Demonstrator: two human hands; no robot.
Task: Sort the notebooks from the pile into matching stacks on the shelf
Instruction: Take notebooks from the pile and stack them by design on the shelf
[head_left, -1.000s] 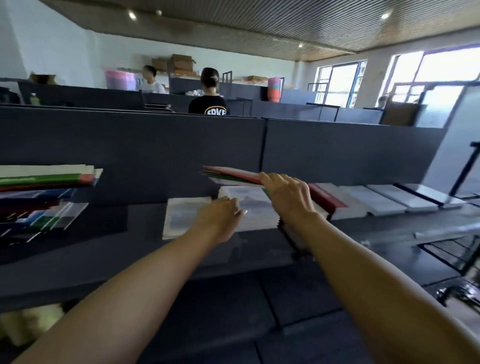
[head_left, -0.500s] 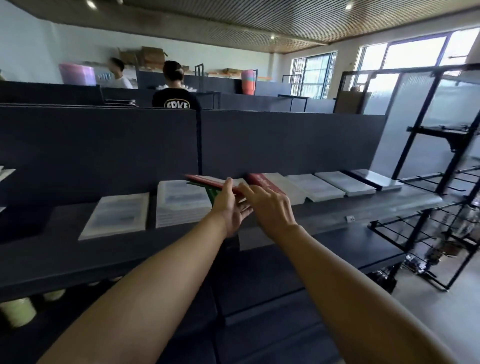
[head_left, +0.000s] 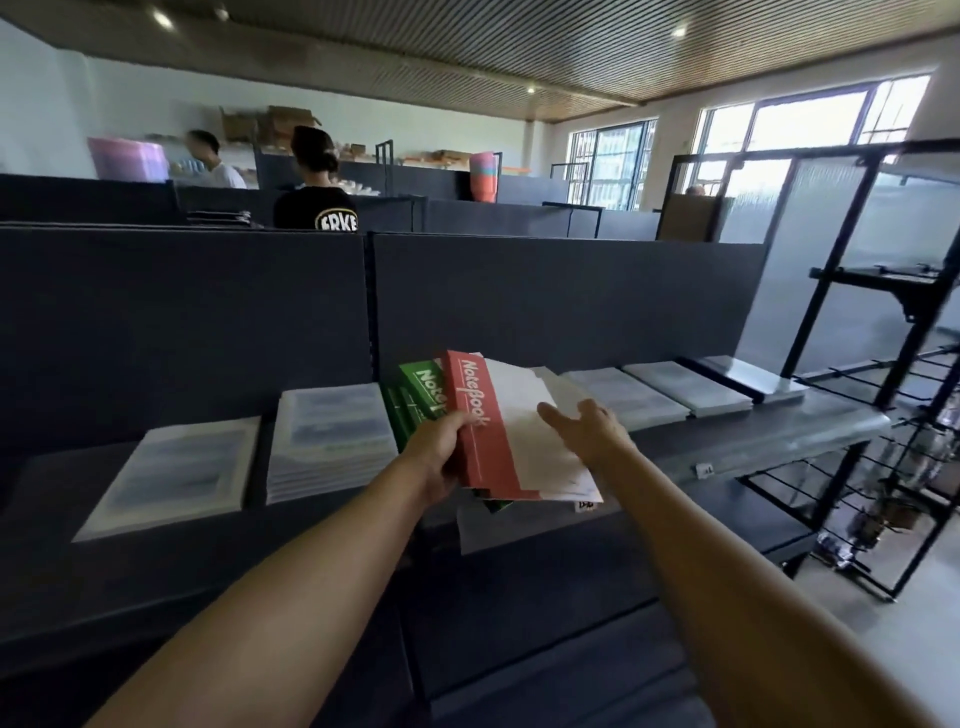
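While hands (head_left: 514, 441) grip notebooks (head_left: 480, 421), stacks (head_left: 332, 441) flanking

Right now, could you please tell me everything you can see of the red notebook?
The red notebook has a red band printed "NoteBook" in white along its left side; the rest of the cover is white. It looks like thin card. It is tilted, topmost of a fanned bunch over green ones, gripped by the left hand above the shelf.

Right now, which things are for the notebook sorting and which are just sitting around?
For the job:
- red notebook, gripped by the left hand
- green notebooks behind it
- right hand, open at the white pages
- pale notebook stacks on the dark shelf

Just there:
- black wire rack
- pink tubs
- cardboard boxes
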